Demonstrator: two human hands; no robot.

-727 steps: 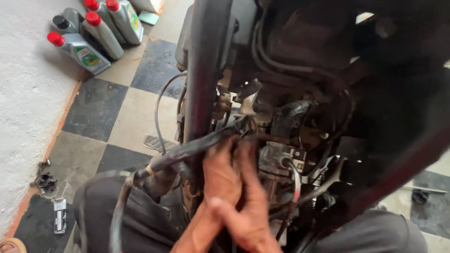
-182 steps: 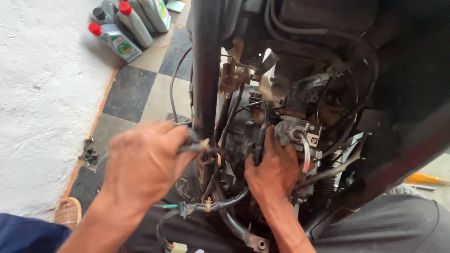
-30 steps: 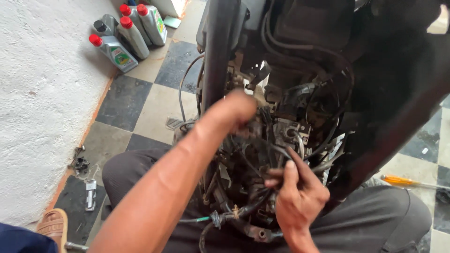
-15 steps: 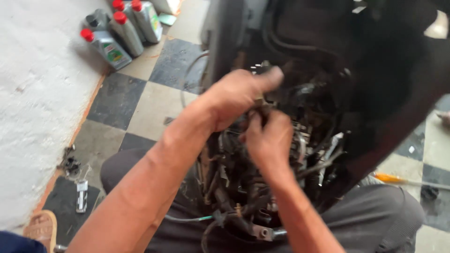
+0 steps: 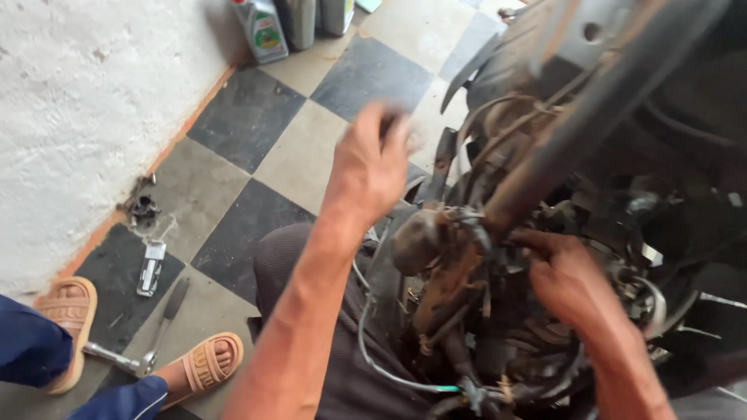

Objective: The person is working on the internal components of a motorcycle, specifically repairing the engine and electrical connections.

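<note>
Two hands over grey-and-black checkered floor (image 5: 257, 101) beside rough white wall (image 5: 70, 109). Left hand (image 5: 372, 163) raised, blurred, grip state unclear; right hand (image 5: 572, 276) curled, buried among engine cables (image 5: 467, 311). Grey bottles (image 5: 264, 27) stand along the wall.

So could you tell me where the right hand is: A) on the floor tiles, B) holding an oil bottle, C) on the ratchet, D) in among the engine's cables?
D: the right hand is buried among the cables of the engine, while the left hand is raised above it.

A grimy engine block (image 5: 459, 288), wrapped in black cables (image 5: 545, 155), sits upright over the checkered floor.
</note>
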